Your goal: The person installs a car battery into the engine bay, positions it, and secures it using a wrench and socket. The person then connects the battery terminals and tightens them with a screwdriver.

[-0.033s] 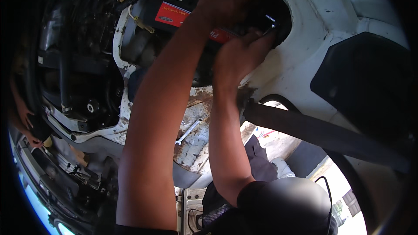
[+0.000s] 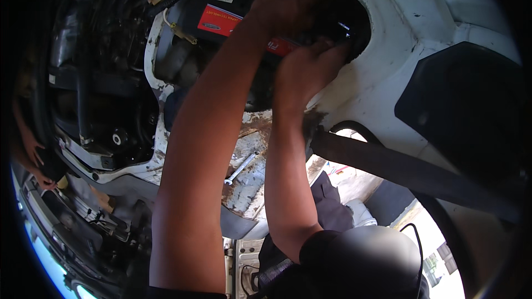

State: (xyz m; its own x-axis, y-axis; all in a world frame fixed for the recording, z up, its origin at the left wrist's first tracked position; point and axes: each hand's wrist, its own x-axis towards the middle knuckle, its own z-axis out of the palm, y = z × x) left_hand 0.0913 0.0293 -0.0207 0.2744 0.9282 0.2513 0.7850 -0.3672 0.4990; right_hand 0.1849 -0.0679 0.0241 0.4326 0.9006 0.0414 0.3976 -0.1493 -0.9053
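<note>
Both my arms reach into a dark opening in a white metal vehicle body. Inside it sits a black car battery (image 2: 244,0) with a red and white label. My left hand (image 2: 285,3) is over the battery's top; shadow hides its fingertips. My right hand (image 2: 310,69) is at the opening's right side, thumb and fingers closed around a shiny metal tool (image 2: 344,26). Only the bright end of that tool shows, so its kind is unclear. A combination wrench (image 2: 242,168) lies on the worn white panel between my forearms, touched by neither hand.
A dark engine bay opening (image 2: 105,99) is to the left. Another person's hands (image 2: 39,166) show at the far left edge. A loose cable with a yellow connector (image 2: 183,34) hangs beside the battery. A dark strap (image 2: 399,166) crosses at the right.
The shiny tool end by my right hand shows a little less. Otherwise both hands are in nearly the same place, and the wrench on the panel still lies there.
</note>
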